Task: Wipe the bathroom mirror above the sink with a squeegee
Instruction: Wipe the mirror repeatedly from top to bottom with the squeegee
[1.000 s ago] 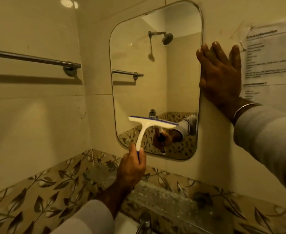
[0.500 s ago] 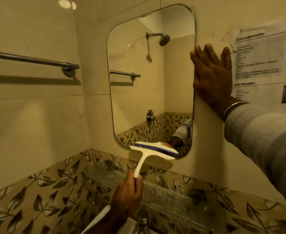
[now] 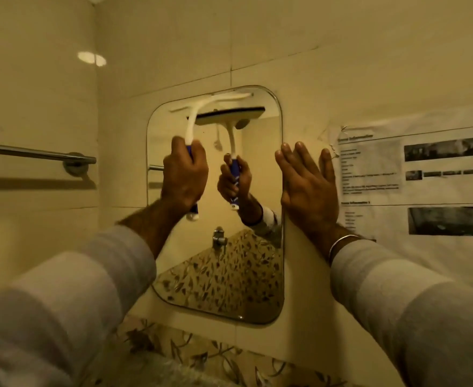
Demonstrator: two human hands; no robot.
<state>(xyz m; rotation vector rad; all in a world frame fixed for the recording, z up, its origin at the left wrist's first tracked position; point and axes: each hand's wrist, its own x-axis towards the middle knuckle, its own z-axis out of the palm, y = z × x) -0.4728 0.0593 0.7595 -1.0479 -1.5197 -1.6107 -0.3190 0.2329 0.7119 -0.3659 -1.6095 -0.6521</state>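
Observation:
A rounded rectangular mirror (image 3: pixel 215 275) hangs on the cream tiled wall. My left hand (image 3: pixel 183 177) is closed around the blue grip of a white squeegee (image 3: pixel 199 107). Its blade lies across the mirror's top edge, slightly blurred. The glass reflects the squeegee and my hand just to the right. My right hand (image 3: pixel 306 188) is flat and open against the wall at the mirror's right edge, fingers spread upward. A thin bangle sits on that wrist.
A metal towel bar (image 3: pixel 34 155) runs along the left wall. A printed paper notice (image 3: pixel 414 177) is stuck to the wall right of my right hand. Leaf-patterned tiles (image 3: pixel 201 356) run below the mirror.
My left hand has lifted the squeegee from the mirror's bottom edge to its top edge. The view has tilted up, so the sink and tap have dropped out of sight.

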